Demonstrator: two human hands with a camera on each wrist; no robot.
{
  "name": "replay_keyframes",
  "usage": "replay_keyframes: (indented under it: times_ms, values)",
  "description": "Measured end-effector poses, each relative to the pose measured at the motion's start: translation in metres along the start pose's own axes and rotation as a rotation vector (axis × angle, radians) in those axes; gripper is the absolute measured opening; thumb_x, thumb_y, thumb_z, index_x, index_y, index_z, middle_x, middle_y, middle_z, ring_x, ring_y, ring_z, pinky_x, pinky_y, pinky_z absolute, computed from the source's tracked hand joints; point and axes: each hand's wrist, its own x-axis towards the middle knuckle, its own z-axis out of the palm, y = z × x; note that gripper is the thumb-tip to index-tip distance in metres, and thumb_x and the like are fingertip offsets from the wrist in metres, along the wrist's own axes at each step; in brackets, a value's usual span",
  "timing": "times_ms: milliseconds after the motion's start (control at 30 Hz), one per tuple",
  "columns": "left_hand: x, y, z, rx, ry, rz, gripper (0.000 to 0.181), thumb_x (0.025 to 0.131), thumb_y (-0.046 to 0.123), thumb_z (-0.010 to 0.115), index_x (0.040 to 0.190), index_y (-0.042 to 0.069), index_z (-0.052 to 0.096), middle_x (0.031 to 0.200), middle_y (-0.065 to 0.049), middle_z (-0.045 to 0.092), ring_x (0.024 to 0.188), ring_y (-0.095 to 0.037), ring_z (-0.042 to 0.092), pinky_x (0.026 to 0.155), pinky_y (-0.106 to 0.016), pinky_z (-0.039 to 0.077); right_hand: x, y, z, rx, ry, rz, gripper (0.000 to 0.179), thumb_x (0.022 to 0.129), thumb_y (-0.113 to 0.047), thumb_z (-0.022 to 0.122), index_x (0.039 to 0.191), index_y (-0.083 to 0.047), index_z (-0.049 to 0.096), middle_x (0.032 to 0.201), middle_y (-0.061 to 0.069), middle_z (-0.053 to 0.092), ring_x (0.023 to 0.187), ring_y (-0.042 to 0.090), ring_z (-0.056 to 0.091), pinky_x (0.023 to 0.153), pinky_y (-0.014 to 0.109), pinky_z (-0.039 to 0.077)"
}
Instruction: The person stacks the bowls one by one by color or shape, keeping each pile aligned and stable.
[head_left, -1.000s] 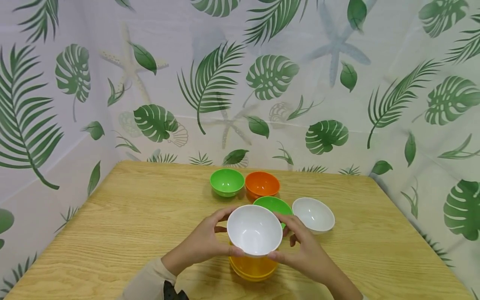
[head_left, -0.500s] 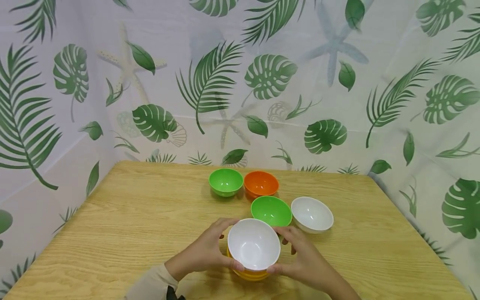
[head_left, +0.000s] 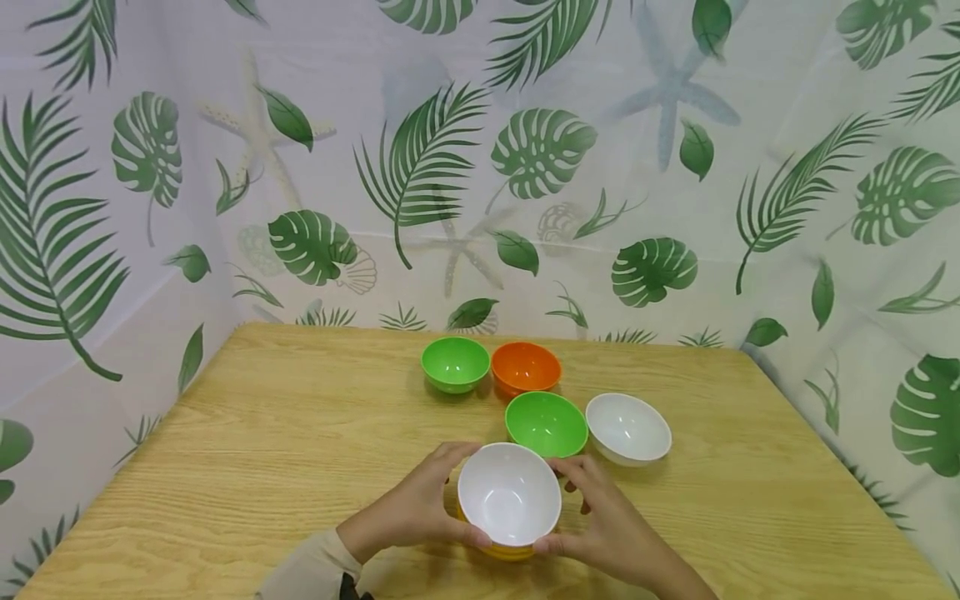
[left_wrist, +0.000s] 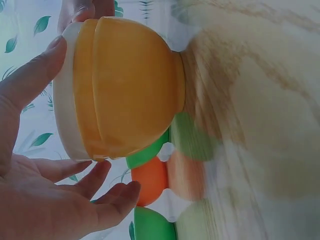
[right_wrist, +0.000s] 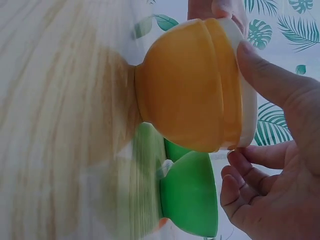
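Note:
A white bowl (head_left: 510, 492) sits nested in two stacked yellow bowls (left_wrist: 132, 87), close to the front of the table. My left hand (head_left: 416, 508) holds its rim from the left, thumb at the near edge and fingers round the far side. From the right, my right hand (head_left: 611, 529) grips the same rim in the same way. The right wrist view has the yellow stack (right_wrist: 180, 87) standing upright on the wood, only a narrow band of the white bowl showing above it. Both thumbs press the white rim.
Just behind the stack is a green bowl (head_left: 546, 423), with another white bowl (head_left: 628, 429) on its right. Farther back stand a second green bowl (head_left: 455, 365) and an orange bowl (head_left: 526, 368). A leaf-patterned sheet (head_left: 465, 167) hangs behind the wooden table (head_left: 300, 417).
Both hands have lowered the white bowl from above the yellow bowls down into them. The front green bowl, partly hidden before, now shows more fully. The other bowls have stayed put.

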Motion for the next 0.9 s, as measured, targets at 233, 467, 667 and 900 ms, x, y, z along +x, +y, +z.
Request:
replay_keyframes:
  times_ms: [233, 467, 667, 900]
  values:
    - [0.002, 0.002, -0.001, -0.006, -0.047, -0.024, 0.100, 0.069, 0.029, 0.088, 0.146, -0.003, 0.032, 0.145, -0.021, 0.037, 0.133, -0.035, 0.038, 0.106, -0.056, 0.036, -0.001, -0.006, -0.004, 0.001, -0.088, 0.065, 0.079, 0.070, -0.044, 0.083, 0.134, -0.011, 0.051, 0.116, 0.002, 0.051, 0.095, 0.019, 0.049, 0.067, 0.024, 0.046]
    - [0.002, 0.004, -0.002, -0.009, -0.064, -0.023, 0.101, 0.070, 0.028, 0.087, 0.146, -0.005, 0.030, 0.145, -0.022, 0.036, 0.134, -0.036, 0.036, 0.108, -0.057, 0.033, -0.001, -0.011, -0.007, 0.009, -0.129, 0.103, 0.080, 0.072, -0.045, 0.081, 0.135, -0.009, 0.050, 0.112, 0.003, 0.051, 0.095, 0.020, 0.048, 0.068, 0.024, 0.046]
    - [0.002, 0.003, -0.002, -0.016, -0.073, -0.018, 0.101, 0.071, 0.028, 0.086, 0.146, -0.006, 0.028, 0.145, -0.023, 0.035, 0.134, -0.037, 0.036, 0.108, -0.057, 0.032, 0.000, -0.013, -0.009, 0.007, -0.140, 0.123, 0.082, 0.071, -0.046, 0.081, 0.136, -0.008, 0.050, 0.109, 0.003, 0.050, 0.097, 0.023, 0.048, 0.069, 0.026, 0.046]
    - [0.001, 0.004, -0.001, -0.027, -0.083, -0.040, 0.104, 0.071, 0.029, 0.086, 0.148, -0.006, 0.025, 0.146, -0.023, 0.034, 0.135, -0.038, 0.035, 0.109, -0.057, 0.032, 0.000, -0.014, -0.009, 0.011, -0.152, 0.144, 0.084, 0.072, -0.047, 0.081, 0.138, -0.008, 0.049, 0.107, 0.003, 0.050, 0.098, 0.023, 0.048, 0.069, 0.026, 0.046]
